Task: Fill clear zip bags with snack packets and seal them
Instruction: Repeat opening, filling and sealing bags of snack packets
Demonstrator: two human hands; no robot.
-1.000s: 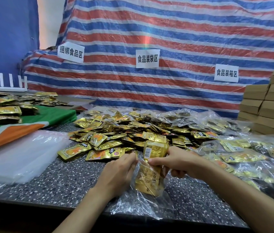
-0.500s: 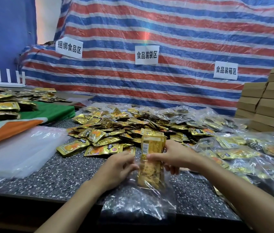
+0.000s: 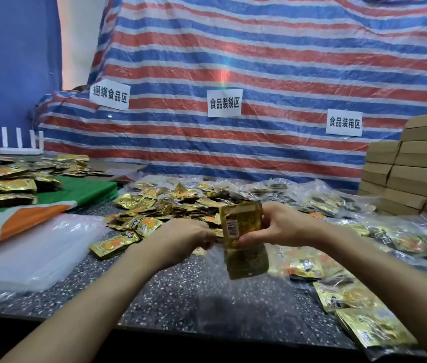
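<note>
Above speckled tabletop [image 3: 181, 289], right hand [image 3: 283, 226] grips stack of gold snack packets [image 3: 241, 224], lower half inside clear zip bag [image 3: 249, 263]. Left hand [image 3: 189, 235] curled beside bag edge; pinch unclear. Filling step. Next: push stack fully down, then press zip shut.

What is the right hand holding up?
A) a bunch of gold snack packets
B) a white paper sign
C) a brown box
A: the right hand has its fingers curled round a bunch of gold snack packets, barcode facing the camera.
</note>
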